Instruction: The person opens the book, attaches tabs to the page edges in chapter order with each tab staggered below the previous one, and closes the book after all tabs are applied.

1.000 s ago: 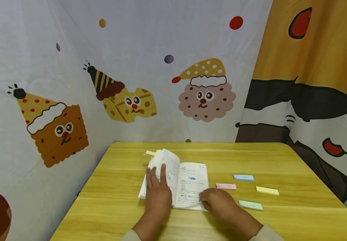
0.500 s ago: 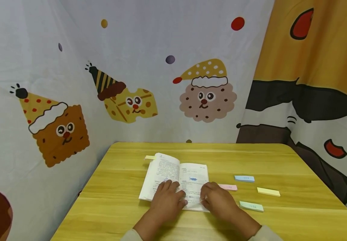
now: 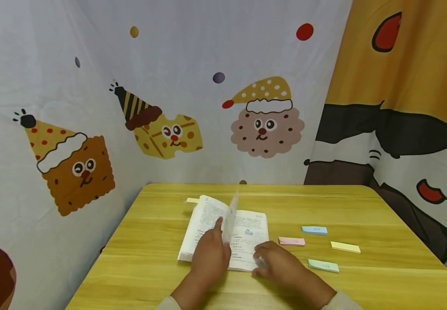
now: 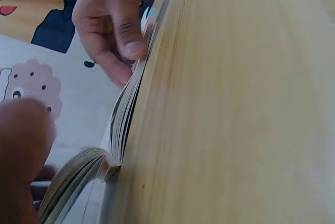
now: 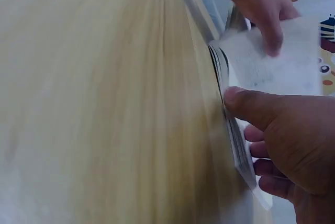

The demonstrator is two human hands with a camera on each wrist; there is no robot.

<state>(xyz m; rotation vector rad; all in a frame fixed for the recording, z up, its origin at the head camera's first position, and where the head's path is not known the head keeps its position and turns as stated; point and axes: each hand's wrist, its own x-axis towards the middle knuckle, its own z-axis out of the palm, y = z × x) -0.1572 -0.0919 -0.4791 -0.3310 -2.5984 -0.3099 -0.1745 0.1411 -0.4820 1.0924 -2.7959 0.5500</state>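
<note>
An open book (image 3: 246, 234) lies on the wooden table, with one page (image 3: 230, 219) standing up near its middle. My left hand (image 3: 211, 252) is over the left-hand pages, index finger extended and thumb beside the raised page. In the right wrist view the left thumb (image 5: 272, 41) overlaps that page's face. My right hand (image 3: 279, 260) is at the book's near right corner, its fingers curled and its thumb at the near edge. Seen from the left wrist, the right thumb (image 4: 130, 41) lies against the page edges. A yellow tab (image 3: 192, 200) sticks out at the book's upper left.
Right of the book lie a pink sticky-note pad (image 3: 291, 241), a blue one (image 3: 314, 230), a yellow one (image 3: 345, 247) and a green one (image 3: 323, 265). A curtain (image 3: 184, 51) printed with cartoon figures hangs behind the table (image 3: 130, 258).
My left hand moved from the left page toward the middle, then back left as a page rose there. The right-hand page showing is a different one. My right hand stayed near the right corner.
</note>
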